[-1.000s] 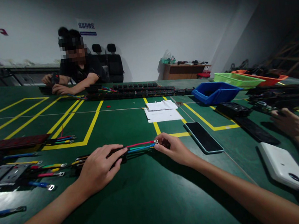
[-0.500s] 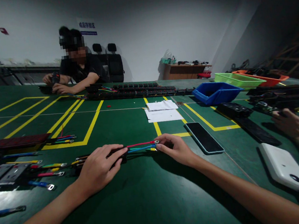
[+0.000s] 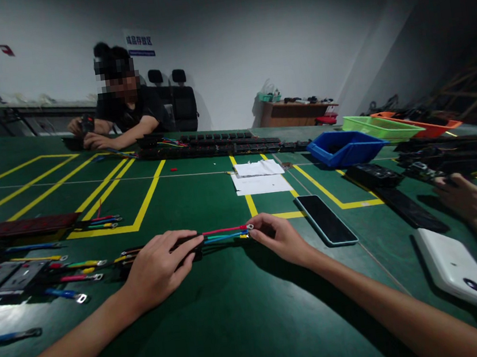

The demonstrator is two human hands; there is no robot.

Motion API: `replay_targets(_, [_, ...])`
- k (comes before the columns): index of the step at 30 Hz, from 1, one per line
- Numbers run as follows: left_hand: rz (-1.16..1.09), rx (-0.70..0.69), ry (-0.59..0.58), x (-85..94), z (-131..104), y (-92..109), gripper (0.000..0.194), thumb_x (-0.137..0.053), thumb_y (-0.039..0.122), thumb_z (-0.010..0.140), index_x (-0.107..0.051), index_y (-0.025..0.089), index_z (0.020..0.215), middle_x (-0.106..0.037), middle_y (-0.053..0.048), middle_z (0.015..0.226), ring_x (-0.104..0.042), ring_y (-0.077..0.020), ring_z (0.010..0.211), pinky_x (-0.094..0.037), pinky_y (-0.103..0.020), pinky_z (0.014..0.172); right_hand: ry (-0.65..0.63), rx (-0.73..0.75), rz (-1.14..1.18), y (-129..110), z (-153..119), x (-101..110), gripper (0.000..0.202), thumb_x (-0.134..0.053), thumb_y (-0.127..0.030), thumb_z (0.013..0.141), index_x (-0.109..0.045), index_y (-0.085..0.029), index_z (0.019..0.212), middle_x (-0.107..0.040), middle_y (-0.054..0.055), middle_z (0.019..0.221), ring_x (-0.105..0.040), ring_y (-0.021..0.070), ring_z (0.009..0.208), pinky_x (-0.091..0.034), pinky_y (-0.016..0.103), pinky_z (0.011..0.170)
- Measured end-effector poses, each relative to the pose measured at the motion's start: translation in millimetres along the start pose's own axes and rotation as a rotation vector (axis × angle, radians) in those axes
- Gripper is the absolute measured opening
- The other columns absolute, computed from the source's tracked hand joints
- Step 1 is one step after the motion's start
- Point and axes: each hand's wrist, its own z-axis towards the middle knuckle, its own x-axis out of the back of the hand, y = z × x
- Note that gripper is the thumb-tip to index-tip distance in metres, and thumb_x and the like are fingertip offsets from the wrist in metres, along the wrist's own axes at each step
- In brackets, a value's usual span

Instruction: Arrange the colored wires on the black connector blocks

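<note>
"Two bare hands to look at?"

"Yes, both near the middle of the frame: left hand (image 3: 162, 269) a bit left of the middle, right hand (image 3: 278, 234) just right of the middle."

"And in the left?"

"Holding a long black part (image 3: 197, 252), fingers over the top, thumb on the near side. Mostly hidden under the palm."

"And in the right?"

"A narrow grip, thumb and finger close together on the ends of the wires (image 3: 226, 237). Which ends in the pinch? Cannot tell."

"Where to find the wires?"

"Right at the middle of the frame, between both hands, coming out from the black part. Red, green and blue, with a shiny ring (image 3: 250, 227) on the red one."

"Anything close by?"

"Right of the middle, a phone (image 3: 325, 220) flat on the green table (image 3: 222, 325). Above the middle, white paper (image 3: 261, 184). At the left edge, gray sockets (image 3: 23, 278)."

"And farther off?"

"Upper left, a person (image 3: 130, 113) in black, arms on the table. Upper right, a blue bin (image 3: 351, 154). At the right edge, a co-worker's hand (image 3: 471, 202)."
</note>
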Motion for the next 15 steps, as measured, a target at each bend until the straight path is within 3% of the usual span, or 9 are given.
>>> replay_targets(6, [-0.025, 0.004, 0.014, 0.7, 0.7, 0.9, 0.042, -0.055, 0.024, 0.099, -0.060, 0.027, 0.140, -0.066, -0.009, 0.132, -0.065, -0.0252, 0.110, -0.055, -0.042, 0.087, 0.009, -0.014, 0.096, -0.4, -0.7, -1.2, 0.023, -0.065, -0.042, 0.094, -0.062, -0.019, 0.099, -0.066, 0.002, 0.080, -0.062, 0.0150, 0.070, -0.046, 0.026, 0.061])
replay_targets(15, [-0.021, 0.004, 0.009, 1.4, 2.1, 1.2, 0.041, -0.055, 0.024, 0.099, -0.062, 0.027, 0.139, -0.067, -0.009, 0.131, -0.065, -0.0251, 0.109, -0.056, -0.041, 0.085, 0.061, 0.055, -0.084, -3.0, -1.2, 2.2, 0.016, -0.063, -0.035, 0.094, -0.068, -0.020, 0.095, -0.068, 0.004, 0.086, -0.059, 0.0145, 0.069, -0.045, 0.027, 0.060])
